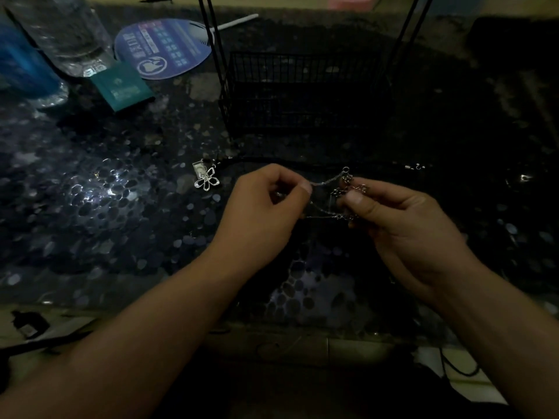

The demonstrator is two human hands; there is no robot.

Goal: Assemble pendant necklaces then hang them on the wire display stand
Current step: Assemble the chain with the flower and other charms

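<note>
Near centre, above a dark pebble-patterned table (pixel 90 207), two hands work one thin chain (pixel 325 211). Left hand (pixel 266 207) pinches the chain between thumb and forefinger. Right hand (pixel 402 225) has fingers curled, gripping the chain's small flower charms (pixel 348 189); their count is unclear in dim light. One silver flower pendant (pixel 207 180) lies on the table left of the hands, touching a black cord (pixel 317 163). One wire stand (pixel 302 92) sits far centre; its basket's contents cannot be made out. Far left: two bottles (pixel 63 34), one fan (pixel 163 46), one teal packet (pixel 122 86).
</note>
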